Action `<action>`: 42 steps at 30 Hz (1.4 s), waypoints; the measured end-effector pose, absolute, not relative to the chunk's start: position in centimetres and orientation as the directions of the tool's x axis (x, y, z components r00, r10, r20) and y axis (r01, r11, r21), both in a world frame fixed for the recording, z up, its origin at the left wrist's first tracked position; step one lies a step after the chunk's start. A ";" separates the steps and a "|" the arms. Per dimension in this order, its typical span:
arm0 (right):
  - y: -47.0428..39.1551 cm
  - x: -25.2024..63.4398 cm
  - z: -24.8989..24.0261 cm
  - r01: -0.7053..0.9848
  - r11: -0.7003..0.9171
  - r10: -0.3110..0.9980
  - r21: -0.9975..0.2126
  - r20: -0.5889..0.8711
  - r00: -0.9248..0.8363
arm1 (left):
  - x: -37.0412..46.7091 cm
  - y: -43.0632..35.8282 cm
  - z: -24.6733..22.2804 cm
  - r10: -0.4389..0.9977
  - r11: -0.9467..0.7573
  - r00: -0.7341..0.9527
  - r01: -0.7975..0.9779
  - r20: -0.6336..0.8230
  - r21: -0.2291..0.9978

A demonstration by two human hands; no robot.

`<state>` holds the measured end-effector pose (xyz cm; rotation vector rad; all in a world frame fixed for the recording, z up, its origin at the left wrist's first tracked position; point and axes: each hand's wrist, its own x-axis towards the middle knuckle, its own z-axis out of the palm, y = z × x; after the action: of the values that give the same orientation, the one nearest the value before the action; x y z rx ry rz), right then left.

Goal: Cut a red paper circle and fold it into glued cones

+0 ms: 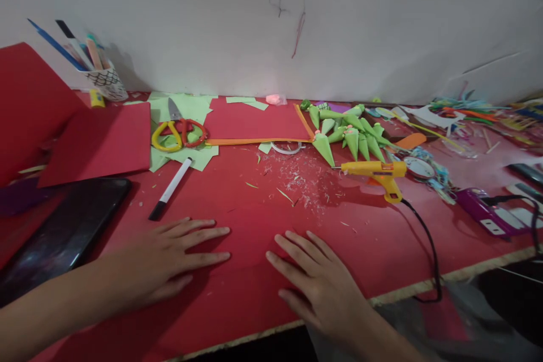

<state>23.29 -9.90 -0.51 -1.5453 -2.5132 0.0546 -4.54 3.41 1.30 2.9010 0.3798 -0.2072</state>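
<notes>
My left hand lies flat on the red tabletop, fingers spread and pointing right. My right hand rests across from it, fingers apart, a short gap between the two. Neither holds anything. Just beyond the left fingers lies a white marker with a black cap. Past my right hand, a yellow glue gun lies on its side, nozzle toward a pile of green paper cones. Fine paper shreds are scattered between the marker and the glue gun.
Scissors with yellow and red handles lie on light green paper. Red sheets sit near the wall. At left are a dark glossy device and a pen cup. A purple power strip stands right, near the table edge.
</notes>
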 end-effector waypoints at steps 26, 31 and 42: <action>-8.4 19.5 1.4 0.826 0.561 0.826 -0.058 0.110 -0.553 | -7.7 -1.1 2.5 0.419 -0.865 0.837 0.486 -0.352 0.127; -7.5 16.5 2.1 0.762 0.639 0.769 -0.105 0.064 -0.636 | -7.3 -1.2 3.0 0.448 -0.834 0.787 0.539 -0.424 0.118; -9.1 20.8 2.3 0.875 0.416 0.904 -0.246 0.010 -0.427 | -8.9 -0.2 1.6 0.365 -0.879 0.908 0.409 -0.204 0.246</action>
<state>20.77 -9.06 2.30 -1.5958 -2.5225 0.3067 -8.95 -0.23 1.61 2.7873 0.5778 -0.2192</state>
